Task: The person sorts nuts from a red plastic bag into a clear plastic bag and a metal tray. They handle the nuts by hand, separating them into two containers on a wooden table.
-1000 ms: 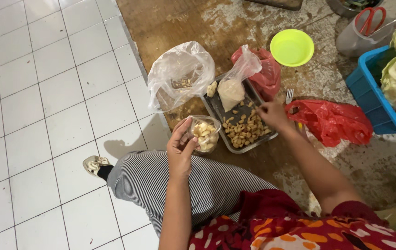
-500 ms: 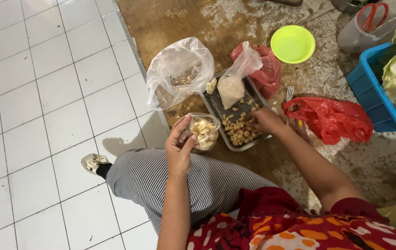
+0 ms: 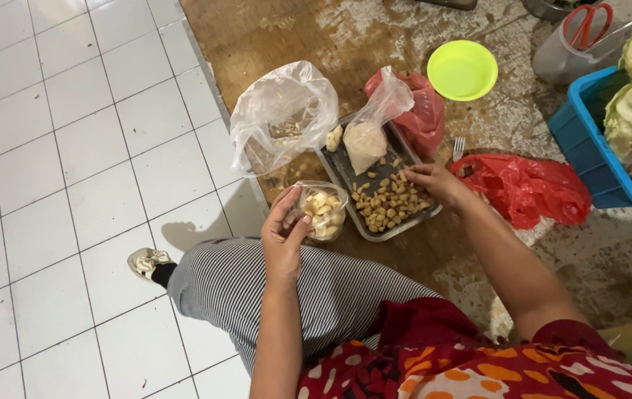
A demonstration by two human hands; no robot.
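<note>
My left hand (image 3: 284, 233) holds open a small clear plastic bag (image 3: 323, 212) with pale cut pieces in it, just in front of a metal tray (image 3: 343, 171). My right hand (image 3: 430, 179) rests over the tray's right side, fingertips pinched among the small brown pieces (image 3: 386, 205) that lie there. A knotted clear bag of whitish paste (image 3: 369, 131) sits at the tray's far end.
A large crumpled clear bag (image 3: 280, 112) lies left of the tray. Red bags (image 3: 530, 188) lie to the right and behind, with a fork (image 3: 458, 147), a green bowl (image 3: 463, 69), a blue crate (image 3: 589, 151) of cabbages and scissors (image 3: 586, 22). White tiles are at left.
My right hand has stayed over the brown pieces in the tray, shifting slightly. My left hand keeps the small bag in the same spot by the tray.
</note>
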